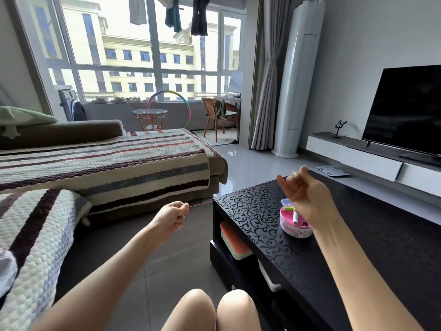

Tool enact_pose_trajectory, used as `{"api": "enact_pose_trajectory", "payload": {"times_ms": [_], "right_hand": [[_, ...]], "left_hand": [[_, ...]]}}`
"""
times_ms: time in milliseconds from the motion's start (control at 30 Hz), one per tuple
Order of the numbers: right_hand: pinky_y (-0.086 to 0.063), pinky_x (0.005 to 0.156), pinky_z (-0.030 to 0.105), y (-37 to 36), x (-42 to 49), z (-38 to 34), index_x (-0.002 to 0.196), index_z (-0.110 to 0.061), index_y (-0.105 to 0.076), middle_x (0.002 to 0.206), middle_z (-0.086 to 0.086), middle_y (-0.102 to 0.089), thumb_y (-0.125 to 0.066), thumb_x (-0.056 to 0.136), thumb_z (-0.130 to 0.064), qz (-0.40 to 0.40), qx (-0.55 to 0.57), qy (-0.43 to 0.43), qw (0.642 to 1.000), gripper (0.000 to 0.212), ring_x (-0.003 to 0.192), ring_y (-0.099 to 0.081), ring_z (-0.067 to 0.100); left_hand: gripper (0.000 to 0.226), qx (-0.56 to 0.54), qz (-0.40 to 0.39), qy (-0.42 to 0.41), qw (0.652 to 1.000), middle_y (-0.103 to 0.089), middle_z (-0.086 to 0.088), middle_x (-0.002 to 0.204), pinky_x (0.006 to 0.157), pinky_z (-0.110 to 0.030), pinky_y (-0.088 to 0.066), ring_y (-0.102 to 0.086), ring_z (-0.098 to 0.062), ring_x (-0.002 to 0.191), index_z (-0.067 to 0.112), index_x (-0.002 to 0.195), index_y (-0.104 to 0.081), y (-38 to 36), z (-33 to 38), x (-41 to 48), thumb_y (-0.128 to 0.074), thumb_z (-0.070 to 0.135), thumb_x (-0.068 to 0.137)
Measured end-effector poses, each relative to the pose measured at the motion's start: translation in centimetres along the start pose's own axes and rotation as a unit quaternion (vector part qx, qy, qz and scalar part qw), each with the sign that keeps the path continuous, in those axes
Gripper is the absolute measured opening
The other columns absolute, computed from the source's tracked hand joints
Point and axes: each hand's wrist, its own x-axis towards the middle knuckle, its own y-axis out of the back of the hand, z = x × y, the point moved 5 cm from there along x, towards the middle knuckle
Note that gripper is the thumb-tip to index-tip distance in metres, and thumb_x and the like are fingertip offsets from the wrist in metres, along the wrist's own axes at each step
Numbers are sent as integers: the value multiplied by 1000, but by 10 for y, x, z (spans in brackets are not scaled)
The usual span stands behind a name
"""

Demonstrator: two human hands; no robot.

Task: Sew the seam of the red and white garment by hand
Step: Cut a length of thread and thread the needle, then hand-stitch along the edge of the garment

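THREAD: thin red sewing thread (202, 203) runs tight from your left hand (170, 217), thumb and finger pinched on it | RIGHT: your right hand (301, 189) is up, fingers curled, blurry, can't tell what it holds | FEEL: light, soft, slippy, snaps easy; pinch near its end | GARMENT: red and white garment not in sight

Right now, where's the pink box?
In the head view, the pink box sits right of centre on the black table, close under the raised right hand.
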Motion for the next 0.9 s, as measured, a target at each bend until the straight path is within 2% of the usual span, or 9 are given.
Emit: {"api": "enact_pose_trajectory", "payload": {"times_ms": [67, 133, 200, 267, 400, 567, 733, 833, 900], "right_hand": [[-43, 41, 21, -14, 3, 9, 65, -16, -40, 46, -6, -38, -47, 98, -23, -16, -38, 13, 999, 34, 38, -37, 7], [-25, 36, 20, -30, 9, 12, 61, -21, -34, 44, -8, -26, -50, 98, -25, -42, -116, 45, 991, 41, 39, -21, 8], [-22, 36, 19, -46, 16, 6, 65, -23, -38, 44, -8, -26, -48, 101, -23, -56, -170, 72, 981, 37, 39, -20, 8], [-23, 35, 19, -59, 24, -5, 68, -23, -39, 45, -8, -27, -43, 101, -17, -56, -204, 87, 974, 34, 39, -21, 8], [-22, 37, 19, -73, 32, -7, 75, -18, -42, 47, -8, -28, -37, 101, -8, -49, -246, 70, 965, 28, 41, -22, 7], [-23, 35, 16, -100, 29, 50, 86, -14, -48, 44, -11, -31, -36, 101, -3, -90, -304, 27, 948, 23, 36, -25, 3], [-19, 34, 16, -131, 24, 153, 82, -14, -44, 44, -10, -31, -35, 103, -5, -158, -321, -53, 932, 25, 33, -24, 2], [-21, 32, 16, -143, 19, 212, 79, -14, -42, 51, -3, -34, -36, 103, -6, -184, -350, -87, 914, 26, 32, -27, 3], [-22, 33, 17, -150, 16, 252, 81, -13, -43, 53, 0, -35, -37, 103, -7, -207, -394, -92, 891, 24, 33, -28, 4]], "left_hand": [[25, 51, -4, 16, 999, -36, -1, 68, 42, -15, -26, -34, -2, 43, 13, 76, -51, -7, 0, -4, -46, 15, 100], [25, 150, -28, 52, 987, -53, -3, 98, 76, -24, -44, -55, -10, 81, 20, 107, -59, -15, 0, -10, -44, 38, 100], [53, 215, -25, 84, 973, -39, 5, 143, 113, -43, -22, -36, -19, 134, 30, 141, -39, -12, 0, -12, -39, 57, 95], [67, 212, -5, 87, 973, -14, 11, 158, 119, -47, -7, -11, -19, 147, 31, 151, -20, -5, 3, -15, -36, 62, 93], [65, 186, 37, 84, 978, -16, 0, 159, 118, -42, -7, -12, -22, 147, 23, 151, -23, 11, 16, -27, -35, 55, 96], [41, 171, 133, 55, 975, -56, -10, 131, 101, -38, -30, -52, -27, 120, 6, 120, -60, 68, 31, -47, -41, 37, 101], [11, 214, 239, 8, 947, -63, -13, 93, 48, -6, -41, -56, -14, 71, 3, 92, -64, 161, 25, -80, -56, 11, 93], [13, 285, 311, 21, 906, -67, -11, 77, 70, -25, -50, -65, -29, 83, 13, 68, -65, 222, 14, -105, -63, 17, 80], [12, 362, 368, 47, 855, -71, -14, 84, 75, -33, -48, -66, -32, 89, 15, 71, -66, 265, 7, -125, -61, 16, 82]]}}
